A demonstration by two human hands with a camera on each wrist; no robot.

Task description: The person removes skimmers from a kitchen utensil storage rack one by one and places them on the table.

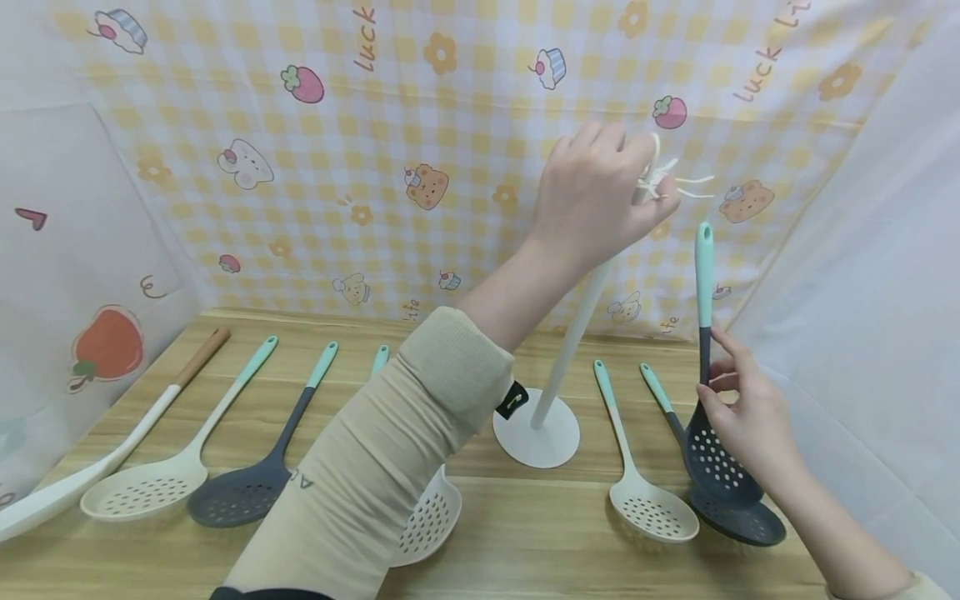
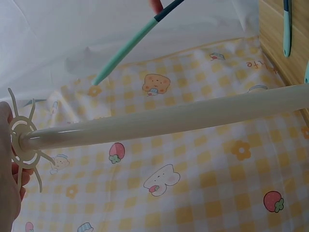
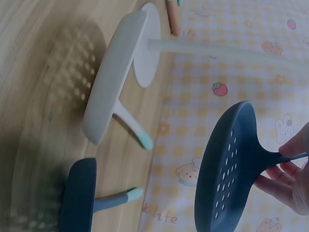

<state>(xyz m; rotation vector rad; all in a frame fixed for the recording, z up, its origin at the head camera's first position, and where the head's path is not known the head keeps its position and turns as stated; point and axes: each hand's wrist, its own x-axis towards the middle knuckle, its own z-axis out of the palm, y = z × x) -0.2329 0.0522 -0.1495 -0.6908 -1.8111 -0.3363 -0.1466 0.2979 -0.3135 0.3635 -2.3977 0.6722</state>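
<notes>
A white utensil stand (image 1: 572,350) with a round base (image 1: 537,446) and a top ring of thin hooks (image 2: 24,140) stands on the table. My left hand (image 1: 600,187) grips its top beside the hooks; the left wrist view catches only part of that hand at its edge. With thumb and fingers, my right hand (image 1: 753,425) pinches a dark slotted skimmer (image 3: 229,174) by its stem, mint handle (image 1: 703,267) pointing up. The skimmer is raised off the table, over another dark skimmer (image 1: 750,525). To its left lies a cream slotted skimmer (image 1: 652,510).
Left of the stand lie a white utensil with a wooden handle (image 1: 202,354), a cream skimmer (image 1: 142,492), a dark skimmer (image 1: 240,496) and another pale skimmer (image 1: 431,525) partly behind my left sleeve. A yellow checked cloth (image 1: 337,167) hangs behind the wooden table (image 1: 540,542).
</notes>
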